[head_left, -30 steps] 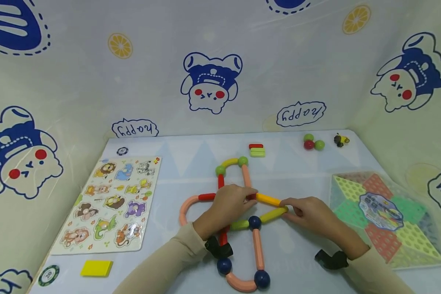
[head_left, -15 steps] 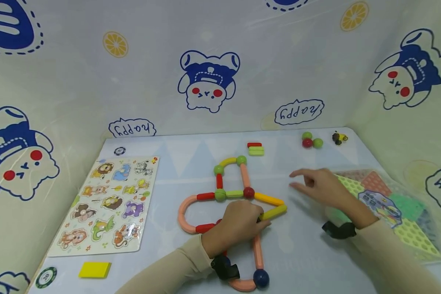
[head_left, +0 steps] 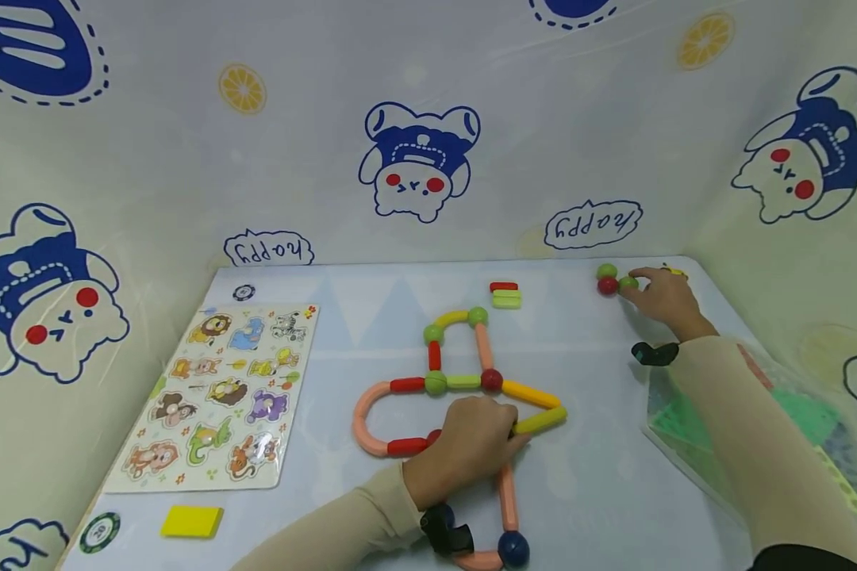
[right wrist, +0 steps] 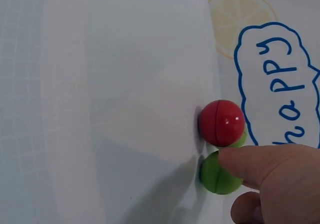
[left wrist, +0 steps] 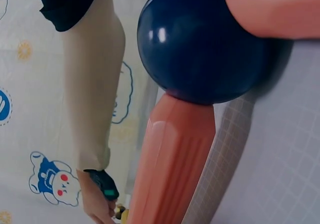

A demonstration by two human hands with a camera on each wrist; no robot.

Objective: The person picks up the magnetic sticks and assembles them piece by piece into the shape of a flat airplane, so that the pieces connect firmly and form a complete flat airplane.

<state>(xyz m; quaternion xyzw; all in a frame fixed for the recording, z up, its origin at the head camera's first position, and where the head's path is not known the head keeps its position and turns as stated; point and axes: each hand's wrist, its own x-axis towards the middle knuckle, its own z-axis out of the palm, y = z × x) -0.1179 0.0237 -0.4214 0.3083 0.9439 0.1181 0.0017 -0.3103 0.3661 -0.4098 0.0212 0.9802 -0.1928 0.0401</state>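
Observation:
A flat figure of magnetic rods and balls lies on the table, with a red ball [head_left: 492,381], a yellow-green rod [head_left: 540,420] and a salmon rod [head_left: 509,500] in it. My left hand [head_left: 464,444] curls over the left end of the yellow-green rod, on the dark blue ball there, which its fingers mostly hide. Close below its wrist camera is another dark blue ball [left wrist: 200,44], joined to salmon rods. At the far right my right hand [head_left: 664,297] pinches a green ball [right wrist: 220,174], index finger across it. A loose red ball [right wrist: 221,123] sits beside that one, another green ball [head_left: 606,271] behind.
An animal puzzle board [head_left: 214,400] lies at left, near a yellow block [head_left: 191,522] and a poker chip [head_left: 100,532]. Small red and green bars [head_left: 505,298] lie at the back. A clear case of colored tiles [head_left: 685,444] sits under the right forearm.
My right hand has left the tip of the yellow rods and reached to the far-right balls. My left hand has shifted from the red ball down to the dark blue ball.

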